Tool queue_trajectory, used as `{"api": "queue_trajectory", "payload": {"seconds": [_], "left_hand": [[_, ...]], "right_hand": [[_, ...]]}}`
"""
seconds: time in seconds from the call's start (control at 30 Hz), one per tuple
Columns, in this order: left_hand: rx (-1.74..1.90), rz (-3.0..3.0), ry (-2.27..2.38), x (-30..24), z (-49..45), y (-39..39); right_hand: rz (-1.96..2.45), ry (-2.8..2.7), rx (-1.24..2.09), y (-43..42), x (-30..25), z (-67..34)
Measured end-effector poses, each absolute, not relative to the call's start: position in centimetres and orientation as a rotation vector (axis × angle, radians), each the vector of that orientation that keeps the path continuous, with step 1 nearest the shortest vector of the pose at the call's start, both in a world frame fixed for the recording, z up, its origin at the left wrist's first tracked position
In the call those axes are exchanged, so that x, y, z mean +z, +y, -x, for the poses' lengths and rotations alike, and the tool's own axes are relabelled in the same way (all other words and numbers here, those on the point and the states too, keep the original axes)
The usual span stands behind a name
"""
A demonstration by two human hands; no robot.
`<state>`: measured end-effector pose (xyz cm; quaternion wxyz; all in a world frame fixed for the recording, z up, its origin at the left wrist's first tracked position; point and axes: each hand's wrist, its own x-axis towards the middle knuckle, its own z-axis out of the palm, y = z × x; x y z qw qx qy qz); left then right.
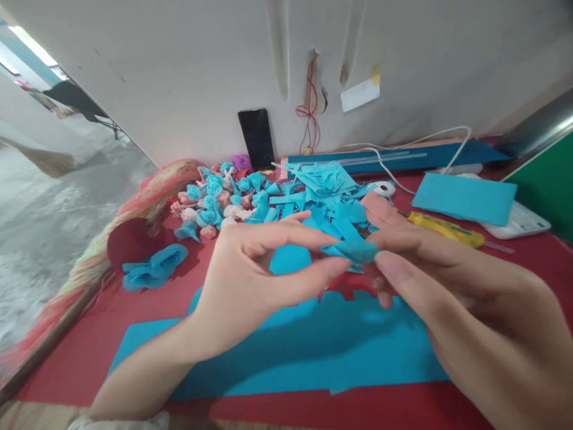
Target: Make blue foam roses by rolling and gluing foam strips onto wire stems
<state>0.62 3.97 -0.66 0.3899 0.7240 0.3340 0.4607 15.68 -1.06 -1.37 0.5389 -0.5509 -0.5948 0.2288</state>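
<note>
Right now both hands meet above the red table [67,370], sharing one small blue piece [357,251]. The left hand [250,269] pinches its left edge between thumb and forefinger, and the right hand [447,286] pinches its right edge the same way, the other fingers curled loosely beneath. Under them lies one large blue sheet [290,352], flat on the table. Behind it sits a pile of cut blue scraps [322,191] and a heap of little rolled blue and pink buds [215,200], both too tangled to count. One curled blue shape [154,266] lies apart at the left. One dark phone [256,138] leans on the wall, screen blank. One white label [360,94] is stuck higher up; any writing on it is too blurred to read. One yellow-handled tool [447,230] lies near one folded blue sheet [463,197].
</note>
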Motion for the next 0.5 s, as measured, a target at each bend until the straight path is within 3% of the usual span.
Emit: {"api": "queue_trajectory", "payload": {"seconds": [0.5], "left_hand": [[1.167, -1.753, 0.918, -0.87, -0.63, 3.97]], "right_hand": [[1.339, -1.453, 0.437, -1.06, -1.81, -15.59]]}}
